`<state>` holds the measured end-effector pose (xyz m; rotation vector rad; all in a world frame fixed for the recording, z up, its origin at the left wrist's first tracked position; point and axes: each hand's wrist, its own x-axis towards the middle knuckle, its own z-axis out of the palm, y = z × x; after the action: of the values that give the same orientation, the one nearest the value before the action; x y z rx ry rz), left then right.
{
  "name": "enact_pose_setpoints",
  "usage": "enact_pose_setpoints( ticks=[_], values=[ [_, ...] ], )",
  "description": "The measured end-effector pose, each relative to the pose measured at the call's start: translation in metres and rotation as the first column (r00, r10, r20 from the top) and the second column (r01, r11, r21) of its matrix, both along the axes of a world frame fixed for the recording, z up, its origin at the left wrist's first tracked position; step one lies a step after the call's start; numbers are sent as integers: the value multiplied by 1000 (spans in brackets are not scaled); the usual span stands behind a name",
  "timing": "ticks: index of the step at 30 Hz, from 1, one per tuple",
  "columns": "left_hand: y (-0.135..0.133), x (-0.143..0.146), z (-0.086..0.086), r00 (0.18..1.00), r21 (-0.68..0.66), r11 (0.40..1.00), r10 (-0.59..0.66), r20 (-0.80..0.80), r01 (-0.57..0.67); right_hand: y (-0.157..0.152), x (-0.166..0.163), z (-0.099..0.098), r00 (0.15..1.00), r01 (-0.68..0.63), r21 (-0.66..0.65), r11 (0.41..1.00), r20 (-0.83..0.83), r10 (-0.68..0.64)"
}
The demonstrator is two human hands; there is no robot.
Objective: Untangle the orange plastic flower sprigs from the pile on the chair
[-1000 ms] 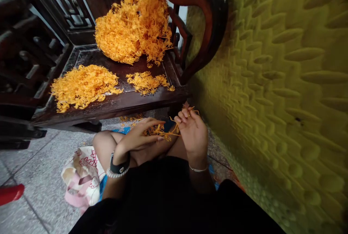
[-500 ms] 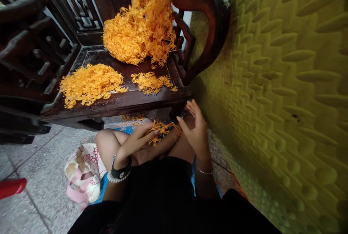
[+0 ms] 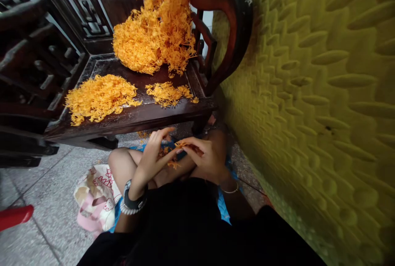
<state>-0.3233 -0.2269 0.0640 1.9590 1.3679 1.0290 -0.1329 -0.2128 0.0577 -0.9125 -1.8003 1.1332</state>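
Note:
My left hand [image 3: 152, 155] is over my lap, with its thumb reaching toward my right hand. Thin orange stringy pieces [image 3: 173, 164] show under and behind that thumb, held in the left hand. Close against it, my right hand [image 3: 205, 157] has its thumb and fingers pinched on more orange strands. What exactly the pieces are, I cannot make out. In front of me on the dark wooden chair [image 3: 154, 114] lie a wide orange pile [image 3: 100, 95], a smaller pile [image 3: 168, 94] and a tall tangled heap [image 3: 154, 39] of like pieces.
A yellow-green textured surface [image 3: 299, 93] rises along my right side. To my left, a white and pink cloth bag [image 3: 95, 196] rests on the speckled tiled floor [image 3: 46, 200]. A red object [image 3: 15, 217] juts in at the left edge. Blue material [image 3: 224, 208] lies beneath me.
My right hand has come left and down from its raised, spread pose and now pinches strands beside my left hand. The left hand's fingers have lifted. The view has shifted slightly.

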Motion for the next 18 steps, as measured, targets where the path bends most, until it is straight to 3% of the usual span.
enact_pose_setpoints(
  ticks=[4,7,10,13,18],
  values=[
    [2,4,6,970,4,990,-136,-200,140,-3,-3,0,999,-12,-100,995,-46,7],
    [4,4,4,962,25,982,-180,-204,189,-3,-4,-2,995,-6,-171,985,-100,-11],
    [6,0,-2,994,235,971,62,-86,-40,-3,-7,-5,993,-47,-254,966,-120,17],
    [8,-5,-6,960,426,869,278,-2,-251,-7,-15,-6,993,-61,-276,959,-118,29],
    [7,-5,3,911,471,792,408,64,-388,-19,-26,6,993,-43,-182,982,-117,22]
  ],
)
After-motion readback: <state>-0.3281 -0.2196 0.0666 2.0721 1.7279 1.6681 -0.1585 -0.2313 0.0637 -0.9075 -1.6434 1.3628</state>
